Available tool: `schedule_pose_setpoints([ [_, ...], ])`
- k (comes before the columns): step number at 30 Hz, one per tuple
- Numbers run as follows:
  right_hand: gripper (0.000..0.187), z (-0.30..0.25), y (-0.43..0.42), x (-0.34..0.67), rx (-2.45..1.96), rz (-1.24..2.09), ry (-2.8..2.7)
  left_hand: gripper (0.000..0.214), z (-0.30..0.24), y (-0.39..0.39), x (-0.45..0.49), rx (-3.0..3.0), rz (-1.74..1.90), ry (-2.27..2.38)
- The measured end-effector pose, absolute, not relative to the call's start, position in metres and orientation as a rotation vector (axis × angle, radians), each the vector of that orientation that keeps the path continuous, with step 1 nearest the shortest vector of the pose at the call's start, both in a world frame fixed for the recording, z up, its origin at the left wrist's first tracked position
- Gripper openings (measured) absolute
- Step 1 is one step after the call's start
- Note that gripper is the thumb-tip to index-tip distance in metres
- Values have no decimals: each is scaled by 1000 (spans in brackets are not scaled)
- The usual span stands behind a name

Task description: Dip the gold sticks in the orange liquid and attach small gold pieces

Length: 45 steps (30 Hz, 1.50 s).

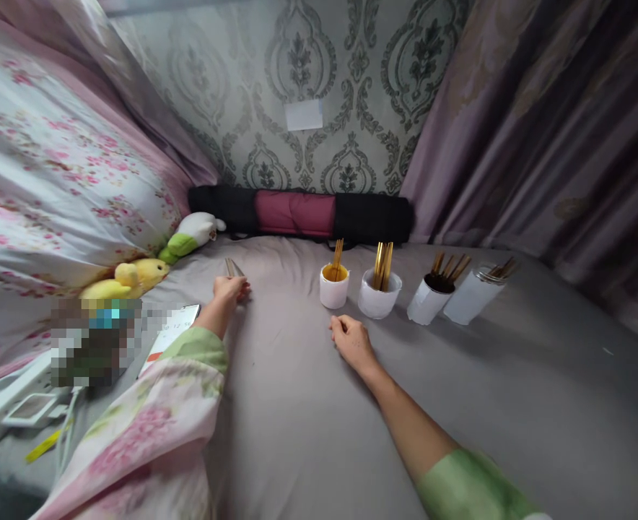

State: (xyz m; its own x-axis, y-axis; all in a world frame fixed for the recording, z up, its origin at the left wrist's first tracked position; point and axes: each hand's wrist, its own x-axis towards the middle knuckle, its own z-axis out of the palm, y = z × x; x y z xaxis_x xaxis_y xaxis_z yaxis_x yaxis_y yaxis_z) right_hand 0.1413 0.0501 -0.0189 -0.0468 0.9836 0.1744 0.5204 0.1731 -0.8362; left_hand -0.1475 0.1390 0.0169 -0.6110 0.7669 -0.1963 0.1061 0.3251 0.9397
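My left hand [230,288] is closed on a thin bundle of metal sticks [233,268] that point up and away from the grey bed sheet [297,404]. My right hand [351,341] rests on the sheet with fingers curled, nothing visible in it, just in front of two white cups. The left cup [333,287] holds golden sticks. The second cup [379,295] holds more golden sticks. Further right, two tilted white cups [426,300] [470,295] hold darker sticks.
A black and maroon roll [300,213] lies against the patterned wall. Plush toys [129,278] and a floral quilt [53,180] are on the left. A phone [174,326] lies near my left sleeve. Curtains hang on the right.
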Motion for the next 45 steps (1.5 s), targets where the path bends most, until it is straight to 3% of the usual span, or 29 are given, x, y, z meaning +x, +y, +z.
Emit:
schedule_pose_setpoints([
  [22, 38, -18, 50, 141, -1436, 756, -1693, 1, 9, 96, -96, 448, 1606, 1372],
  [45, 40, -18, 48, 141, -1425, 784, -1676, 21, 1, 61, -47, 559, 1552, 1112],
])
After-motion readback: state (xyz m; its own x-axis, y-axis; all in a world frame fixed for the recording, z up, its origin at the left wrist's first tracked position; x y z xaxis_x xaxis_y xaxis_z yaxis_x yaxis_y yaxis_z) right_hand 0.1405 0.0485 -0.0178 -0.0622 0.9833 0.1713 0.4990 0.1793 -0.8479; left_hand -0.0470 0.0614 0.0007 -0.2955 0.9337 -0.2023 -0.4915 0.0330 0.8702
